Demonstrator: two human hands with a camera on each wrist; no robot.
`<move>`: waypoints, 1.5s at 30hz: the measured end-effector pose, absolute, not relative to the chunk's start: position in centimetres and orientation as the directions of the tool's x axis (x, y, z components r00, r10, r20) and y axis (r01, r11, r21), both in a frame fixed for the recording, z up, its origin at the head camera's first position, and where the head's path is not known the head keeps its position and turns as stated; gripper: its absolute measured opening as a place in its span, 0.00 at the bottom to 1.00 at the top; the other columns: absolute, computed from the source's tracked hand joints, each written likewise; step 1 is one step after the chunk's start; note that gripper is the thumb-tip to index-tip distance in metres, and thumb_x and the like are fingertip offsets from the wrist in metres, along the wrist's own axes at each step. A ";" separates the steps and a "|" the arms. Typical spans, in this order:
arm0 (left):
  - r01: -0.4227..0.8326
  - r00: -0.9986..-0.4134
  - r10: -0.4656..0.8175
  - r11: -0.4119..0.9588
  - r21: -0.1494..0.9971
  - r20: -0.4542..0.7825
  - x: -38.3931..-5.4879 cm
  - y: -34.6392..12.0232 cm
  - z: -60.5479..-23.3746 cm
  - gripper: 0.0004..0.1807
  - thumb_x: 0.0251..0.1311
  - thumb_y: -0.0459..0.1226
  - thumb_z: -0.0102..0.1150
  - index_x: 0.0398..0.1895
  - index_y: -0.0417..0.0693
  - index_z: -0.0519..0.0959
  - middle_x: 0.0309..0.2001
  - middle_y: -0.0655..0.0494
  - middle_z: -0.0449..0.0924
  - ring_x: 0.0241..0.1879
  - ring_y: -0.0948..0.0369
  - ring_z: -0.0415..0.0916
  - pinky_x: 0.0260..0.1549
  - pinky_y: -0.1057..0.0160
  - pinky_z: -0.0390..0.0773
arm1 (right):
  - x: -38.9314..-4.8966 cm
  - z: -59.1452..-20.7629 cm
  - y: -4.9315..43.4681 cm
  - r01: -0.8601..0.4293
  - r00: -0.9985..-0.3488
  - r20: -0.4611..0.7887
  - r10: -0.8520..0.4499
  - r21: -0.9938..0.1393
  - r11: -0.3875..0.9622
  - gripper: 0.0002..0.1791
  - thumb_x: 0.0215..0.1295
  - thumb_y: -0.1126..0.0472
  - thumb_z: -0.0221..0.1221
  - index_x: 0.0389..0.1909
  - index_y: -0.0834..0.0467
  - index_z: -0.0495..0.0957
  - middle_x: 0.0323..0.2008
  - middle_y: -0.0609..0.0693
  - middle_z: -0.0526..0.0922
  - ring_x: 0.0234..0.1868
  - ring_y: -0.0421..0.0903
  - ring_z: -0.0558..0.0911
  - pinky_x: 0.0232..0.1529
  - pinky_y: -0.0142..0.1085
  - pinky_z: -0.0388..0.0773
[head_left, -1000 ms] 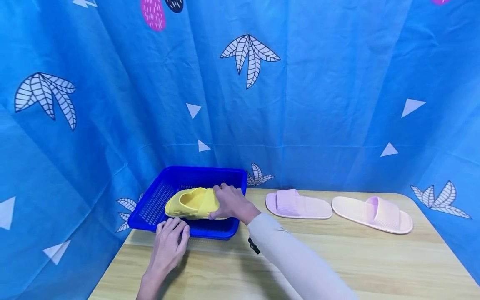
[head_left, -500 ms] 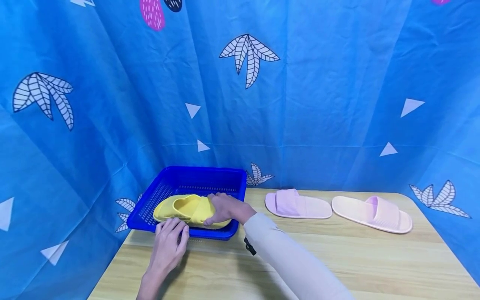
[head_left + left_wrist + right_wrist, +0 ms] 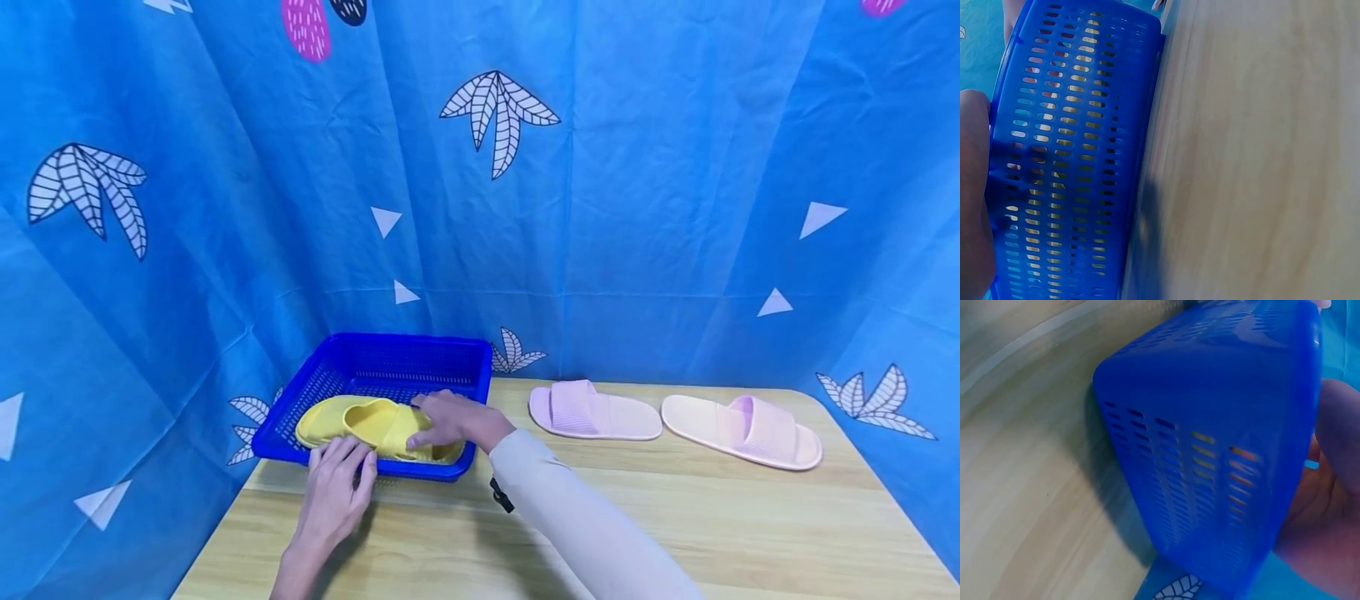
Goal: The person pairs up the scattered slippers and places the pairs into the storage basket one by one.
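A yellow slipper (image 3: 333,419) with a wide foot opening lies lengthwise in the blue plastic basket (image 3: 412,343), near its front wall. My right hand (image 3: 450,417) is over the slipper's right end, thumb and fingers spread loosely on either side. In the right wrist view, the right hand (image 3: 1322,519) shows behind the basket's rim. My left hand (image 3: 337,487) grips the basket's front rim, with fingers curled over it. The left wrist view shows part of that left hand (image 3: 974,194) at the rim and yellow through the slots of the basket wall (image 3: 1072,150).
Two pink slippers lie on the wooden table (image 3: 712,517), right of the basket: one lilac-pink slipper (image 3: 596,410) and one paler pink slipper (image 3: 742,431). A blue patterned curtain (image 3: 600,208) hangs behind the table and along both sides.
The yellow slipper has come down and to the left, deeper into the basket. My right hand followed it down, and its grip has loosened. The left hand has stayed at the rim.
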State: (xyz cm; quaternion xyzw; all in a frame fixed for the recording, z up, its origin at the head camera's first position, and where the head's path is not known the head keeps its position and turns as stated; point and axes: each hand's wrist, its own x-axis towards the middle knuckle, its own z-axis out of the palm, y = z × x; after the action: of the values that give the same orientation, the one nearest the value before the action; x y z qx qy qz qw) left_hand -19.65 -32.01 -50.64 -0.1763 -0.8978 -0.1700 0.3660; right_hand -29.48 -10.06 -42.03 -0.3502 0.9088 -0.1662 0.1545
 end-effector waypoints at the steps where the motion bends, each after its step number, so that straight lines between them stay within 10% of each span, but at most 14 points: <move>1: 0.441 -0.670 0.194 0.880 0.175 0.716 -19.6 -32.0 -50.6 0.12 0.68 0.39 0.53 0.34 0.43 0.85 0.39 0.50 0.83 0.43 0.48 0.75 0.46 0.46 0.63 | -29.4 -41.9 -9.9 -0.586 -0.709 -0.158 -0.687 -0.410 0.699 0.42 0.70 0.37 0.61 0.78 0.53 0.62 0.75 0.50 0.67 0.75 0.50 0.66 0.71 0.44 0.66; 15: 0.403 -0.729 0.183 0.893 0.198 0.659 -18.8 -31.7 -49.6 0.10 0.68 0.37 0.56 0.38 0.42 0.86 0.42 0.48 0.83 0.51 0.44 0.76 0.52 0.42 0.65 | -27.8 -40.8 -7.1 -0.728 -0.639 0.127 -0.759 -0.418 0.543 0.25 0.76 0.47 0.58 0.67 0.56 0.77 0.65 0.53 0.78 0.68 0.51 0.74 0.69 0.45 0.69; 45: 0.460 -0.727 0.174 0.841 0.284 0.664 -19.8 -26.3 -46.0 0.08 0.70 0.38 0.57 0.45 0.47 0.83 0.48 0.53 0.82 0.50 0.51 0.77 0.46 0.46 0.70 | -23.4 -42.0 2.5 -0.741 -0.671 0.493 -0.554 -0.461 0.488 0.23 0.72 0.53 0.63 0.64 0.54 0.77 0.65 0.53 0.78 0.67 0.51 0.75 0.66 0.47 0.72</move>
State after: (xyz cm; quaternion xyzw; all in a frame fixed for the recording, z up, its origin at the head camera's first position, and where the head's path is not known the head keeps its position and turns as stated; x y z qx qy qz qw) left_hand -19.76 -26.28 -46.04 -0.1757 -0.9028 -0.2204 0.3247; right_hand -23.45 2.49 -42.03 -0.3806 0.8510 -0.3337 -0.1401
